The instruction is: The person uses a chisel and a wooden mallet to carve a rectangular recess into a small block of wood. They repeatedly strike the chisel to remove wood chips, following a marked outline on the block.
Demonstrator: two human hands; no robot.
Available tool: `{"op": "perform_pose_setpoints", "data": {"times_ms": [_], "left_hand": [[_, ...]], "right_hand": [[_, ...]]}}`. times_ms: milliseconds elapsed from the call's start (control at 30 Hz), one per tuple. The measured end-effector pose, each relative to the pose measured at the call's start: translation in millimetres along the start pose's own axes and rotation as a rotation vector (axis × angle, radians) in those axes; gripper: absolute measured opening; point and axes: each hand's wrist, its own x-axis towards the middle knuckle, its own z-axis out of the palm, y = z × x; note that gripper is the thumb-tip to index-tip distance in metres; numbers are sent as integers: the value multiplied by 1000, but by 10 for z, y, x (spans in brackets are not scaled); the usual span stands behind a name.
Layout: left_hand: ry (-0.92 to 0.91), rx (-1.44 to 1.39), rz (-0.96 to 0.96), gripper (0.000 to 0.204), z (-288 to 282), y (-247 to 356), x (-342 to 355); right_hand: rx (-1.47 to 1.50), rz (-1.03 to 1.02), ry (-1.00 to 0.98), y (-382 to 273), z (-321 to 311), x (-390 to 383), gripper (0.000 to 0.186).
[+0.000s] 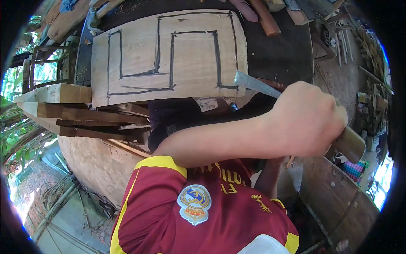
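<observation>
My left hand (311, 118) is closed round a chisel (257, 85), its arm reaching across my body to the right. The wooden handle sticks out below the fist, and the flat grey blade points left. In this view the blade's end overlaps the right edge of a pale wooden board (194, 59); whether it touches cannot be told. Dark angular lines are drawn on the board, which lies on a dark tabletop (275, 51). Part of my right forearm (270, 178) shows below the left one; the right hand itself is hidden.
Several wooden beams (76, 93) are stacked at the board's left. A brown wooden rod (265, 19) and other pieces lie at the table's far edge. A large wooden panel (338, 199) stands at the lower right, near a colourful woven item (353, 170).
</observation>
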Motion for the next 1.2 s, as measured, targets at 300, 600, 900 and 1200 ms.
{"op": "perform_pose_setpoints", "data": {"times_ms": [300, 600, 900, 1200], "left_hand": [[92, -82, -90, 20, 28, -62, 113], [177, -51, -144, 21, -19, -149, 194], [211, -82, -159, 18, -32, -139, 210], [218, -109, -138, 16, -82, -135, 176]], "right_hand": [[16, 3, 17, -36, -75, -95, 52], [200, 6, -86, -634, 324, -46, 69], [166, 0, -51, -692, 318, -43, 74], [117, -59, -180, -638, 179, -1, 73]]}}
